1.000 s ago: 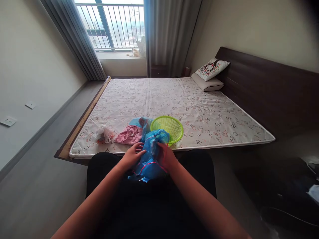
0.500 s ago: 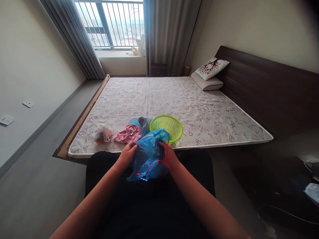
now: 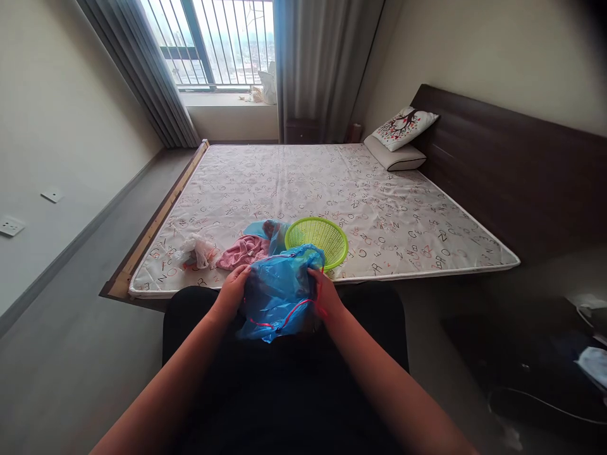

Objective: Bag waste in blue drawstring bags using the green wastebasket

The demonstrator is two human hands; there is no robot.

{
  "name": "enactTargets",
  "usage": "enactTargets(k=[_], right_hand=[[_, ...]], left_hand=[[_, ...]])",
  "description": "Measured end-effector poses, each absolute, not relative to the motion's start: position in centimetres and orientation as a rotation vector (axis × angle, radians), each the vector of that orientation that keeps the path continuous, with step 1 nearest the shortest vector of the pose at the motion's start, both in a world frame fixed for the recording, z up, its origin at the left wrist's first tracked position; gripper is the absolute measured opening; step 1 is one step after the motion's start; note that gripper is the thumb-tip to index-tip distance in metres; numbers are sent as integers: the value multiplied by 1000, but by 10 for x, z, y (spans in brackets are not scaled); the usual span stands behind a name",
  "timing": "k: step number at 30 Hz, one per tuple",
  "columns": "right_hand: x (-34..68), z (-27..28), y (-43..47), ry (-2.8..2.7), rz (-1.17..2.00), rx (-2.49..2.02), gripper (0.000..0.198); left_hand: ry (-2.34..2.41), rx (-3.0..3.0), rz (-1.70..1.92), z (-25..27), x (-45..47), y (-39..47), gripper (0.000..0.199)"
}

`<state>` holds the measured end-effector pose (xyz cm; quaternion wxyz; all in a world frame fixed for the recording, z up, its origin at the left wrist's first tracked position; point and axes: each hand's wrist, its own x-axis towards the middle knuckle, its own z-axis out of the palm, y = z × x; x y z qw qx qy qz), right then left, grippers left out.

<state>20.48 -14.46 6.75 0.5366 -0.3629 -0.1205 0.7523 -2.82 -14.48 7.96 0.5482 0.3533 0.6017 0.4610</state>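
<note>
A blue plastic drawstring bag (image 3: 279,291) with a red string is stretched between my two hands above my lap. My left hand (image 3: 231,292) pinches its left edge, thumb on top. On the opposite edge my right hand (image 3: 327,294) is closed round the plastic, the red string lying against it. Whether anything is inside the bag cannot be made out. Just beyond the bag stands a green plastic basket (image 3: 339,243), partly covered by it. A pink towel (image 3: 241,251) lies crumpled on the mattress beyond my left hand, with another blue plastic bag (image 3: 256,229) behind it.
A clear plastic bag (image 3: 196,251) sits at the near left of the patterned mattress (image 3: 294,177). Two pillows (image 3: 401,136) rest against the dark headboard (image 3: 497,136). A wooden bed rail (image 3: 156,218) runs along the left side. Dark furniture with a cable (image 3: 535,401) is at right.
My hands have moved apart, the left one shifting left, and the blue bag between them is spread wider. The basket and towel stay in place.
</note>
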Motion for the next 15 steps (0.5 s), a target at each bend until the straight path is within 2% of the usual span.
enactTargets(k=[4, 6, 10, 15], right_hand=[[208, 65, -145, -280, 1792, -886, 19], [208, 65, -146, -281, 1809, -892, 19], [208, 65, -147, -265, 1825, -883, 29], [208, 62, -147, -288, 1804, -911, 23]], left_hand=[[1503, 843, 1153, 60, -36, -140, 59], [1558, 834, 1164, 46, -39, -138, 62], [1529, 774, 916, 19, -38, -139, 69], [1483, 652, 725, 10, -26, -142, 69]])
